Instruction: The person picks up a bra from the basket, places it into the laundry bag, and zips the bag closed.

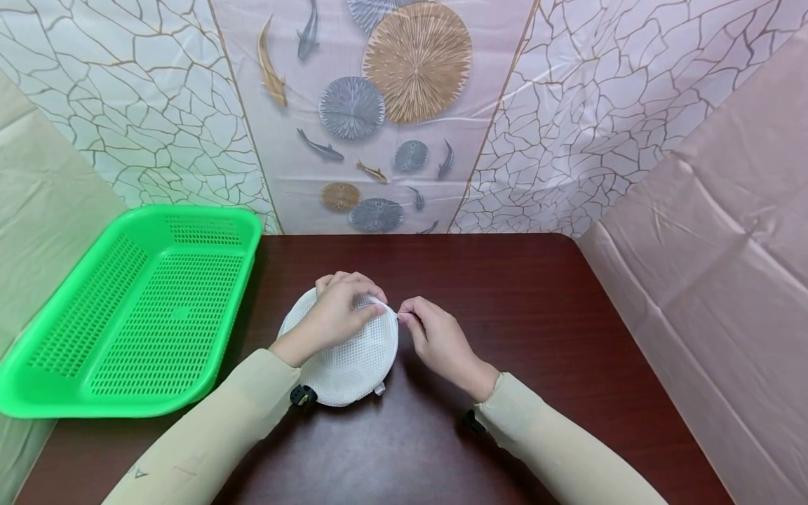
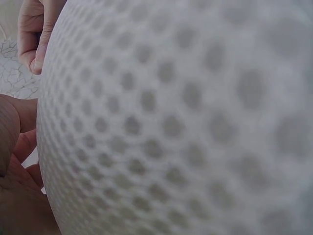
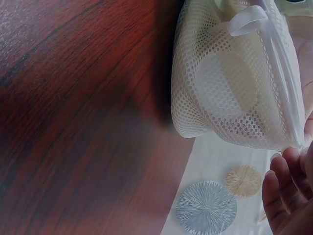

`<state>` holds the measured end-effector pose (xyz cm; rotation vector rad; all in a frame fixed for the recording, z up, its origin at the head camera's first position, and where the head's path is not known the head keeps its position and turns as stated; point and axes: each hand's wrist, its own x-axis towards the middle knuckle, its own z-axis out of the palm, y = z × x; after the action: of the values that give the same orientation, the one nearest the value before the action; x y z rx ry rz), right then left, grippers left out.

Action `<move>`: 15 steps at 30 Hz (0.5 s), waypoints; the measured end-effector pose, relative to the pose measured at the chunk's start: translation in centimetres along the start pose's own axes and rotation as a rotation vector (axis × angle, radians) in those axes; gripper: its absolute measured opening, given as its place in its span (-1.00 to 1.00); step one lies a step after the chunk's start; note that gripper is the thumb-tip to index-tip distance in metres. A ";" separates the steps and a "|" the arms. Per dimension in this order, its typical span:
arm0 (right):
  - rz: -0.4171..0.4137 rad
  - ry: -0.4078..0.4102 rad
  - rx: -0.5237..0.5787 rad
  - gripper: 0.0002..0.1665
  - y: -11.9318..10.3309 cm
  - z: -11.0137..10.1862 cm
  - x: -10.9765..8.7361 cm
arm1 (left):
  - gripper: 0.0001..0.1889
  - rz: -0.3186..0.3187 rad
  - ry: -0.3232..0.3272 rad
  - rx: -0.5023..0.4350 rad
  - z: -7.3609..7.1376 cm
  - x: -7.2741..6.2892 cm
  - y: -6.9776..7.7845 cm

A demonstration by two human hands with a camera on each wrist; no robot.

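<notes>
A round white mesh laundry bag [image 1: 350, 365] stands on the table, its flat face toward the head camera. My left hand [image 1: 337, 308] grips its upper part, thumb on the face near the rim and fingers over the far side. At the bag's right edge my right hand [image 1: 442, 344] pinches the zipper pull, mostly hidden by the fingertips. In the right wrist view the white zipper [image 3: 278, 73] runs along the rim, with a small fabric loop [image 3: 248, 20] beside it. A pale rounded shape [image 3: 225, 83] shows through the mesh. The mesh [image 2: 146, 122] fills most of the left wrist view.
A large green plastic basket [image 1: 217, 365] with slotted sides stands left of the bag. The dark red-brown wooden table [image 1: 505, 280] carries both. A patterned cloth backdrop [image 1: 404, 161] rises behind, and plain beige cloth [image 1: 713, 280] hangs along the right side.
</notes>
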<state>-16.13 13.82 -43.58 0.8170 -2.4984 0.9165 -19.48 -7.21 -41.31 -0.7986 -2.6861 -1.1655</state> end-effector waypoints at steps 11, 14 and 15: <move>-0.015 0.005 -0.007 -0.93 0.1 0.3 -0.2 | -0.93 -0.037 0.039 -0.024 -0.2 -0.1 -0.7; -0.023 0.009 -0.009 -0.94 0.2 0.3 -0.2 | -0.92 -0.041 0.046 -0.028 -0.2 -0.1 -0.8; -0.024 0.011 -0.008 -0.94 0.2 0.3 -0.2 | -0.92 -0.043 0.056 -0.029 -0.2 -0.1 -0.8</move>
<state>-16.16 13.80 -44.00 0.8352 -2.4756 0.8996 -19.84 -7.87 -41.67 -0.7046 -2.6599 -1.2198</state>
